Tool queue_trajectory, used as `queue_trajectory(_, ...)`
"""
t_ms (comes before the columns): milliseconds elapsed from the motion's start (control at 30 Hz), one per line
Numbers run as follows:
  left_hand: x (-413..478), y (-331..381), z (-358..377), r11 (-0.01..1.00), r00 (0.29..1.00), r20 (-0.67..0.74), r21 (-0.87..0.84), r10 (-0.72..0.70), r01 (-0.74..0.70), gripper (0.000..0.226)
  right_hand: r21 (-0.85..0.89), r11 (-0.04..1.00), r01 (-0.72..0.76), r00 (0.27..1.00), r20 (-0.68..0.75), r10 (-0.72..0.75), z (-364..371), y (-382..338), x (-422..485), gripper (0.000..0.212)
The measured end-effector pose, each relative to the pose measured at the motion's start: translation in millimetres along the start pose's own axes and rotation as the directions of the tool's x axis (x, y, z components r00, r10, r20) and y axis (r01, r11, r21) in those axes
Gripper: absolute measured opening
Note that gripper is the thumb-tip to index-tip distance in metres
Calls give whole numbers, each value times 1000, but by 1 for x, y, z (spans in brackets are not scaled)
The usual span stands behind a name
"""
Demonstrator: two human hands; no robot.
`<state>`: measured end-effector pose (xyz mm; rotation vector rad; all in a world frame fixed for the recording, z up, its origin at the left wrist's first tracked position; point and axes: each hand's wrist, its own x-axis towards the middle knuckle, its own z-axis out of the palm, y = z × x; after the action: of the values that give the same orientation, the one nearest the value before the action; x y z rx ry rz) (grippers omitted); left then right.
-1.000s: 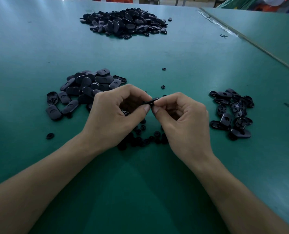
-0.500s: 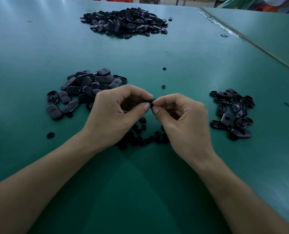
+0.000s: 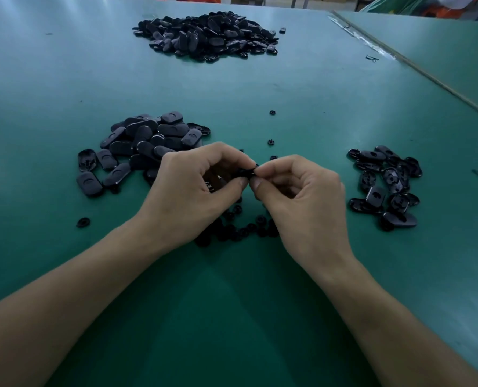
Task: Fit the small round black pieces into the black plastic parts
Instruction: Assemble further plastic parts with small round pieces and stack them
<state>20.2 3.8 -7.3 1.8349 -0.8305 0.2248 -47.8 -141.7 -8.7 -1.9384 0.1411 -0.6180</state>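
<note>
**Head view.** The left hand (image 3: 193,191) and the right hand (image 3: 302,202) are meeting above the middle of the green worktop (image 3: 232,317), and both are pinching one black part (image 3: 246,172) between thumb and forefinger. The fingers (image 3: 242,182) of each hand are curling closed around it, the two thumbs lying under the part and the forefingers over it, tip almost touching tip. The part is being held clear of the worktop, in the gap where the two hands are meeting. Only a short dark stretch of it is showing. Its long axis is appearing to run across, from one hand toward the other, though which face is pointing up cannot be told. Whether a round piece is also sitting in the grip cannot be told.

The round pieces (image 3: 238,231) are lying in a loose cluster on the worktop below and between the hands, partly hidden by them. A few strays (image 3: 270,141) are lying beyond the hands. The left pile (image 3: 143,143) of parts is lying just beyond the left hand, the right pile (image 3: 385,185) is lying apart from the right hand, and the far pile (image 3: 207,34) is lying well away toward the back edge.
</note>
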Motion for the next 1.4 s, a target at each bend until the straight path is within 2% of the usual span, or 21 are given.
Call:
queue_trajectory(133,0,-1,0,999,1000,-9,34,9,-8,28,5,1000,-17,1000,10,17,0,0,0,21)
queue_trajectory(433,1,-3,-2,993,997,4,-87,-77,77,16,-57,997,48,999,12,-47,2,-5,-3,18)
queue_trajectory(633,2,-5,-2,990,995,2,-102,-97,97,16,-63,994,88,996,29,-87,2,-6,-4,20)
queue_trajectory(767,2,-2,-1,984,994,43,-142,-100,105,19,-141,980,139,990,0,-140,1,-4,-4,23)
queue_trajectory(967,3,-3,-4,961,984,93,-220,-149,166,29,-84,992,91,995,54,-86,-4,-1,1,19)
queue_trajectory(1133,3,-3,-4,959,985,73,-228,-154,167,28,-12,998,63,996,71,-62,-7,0,4,16)
queue_trajectory(1400,4,-5,-5,959,985,73,-224,-159,172,31,-31,999,27,996,84,-24,-6,-1,5,13)
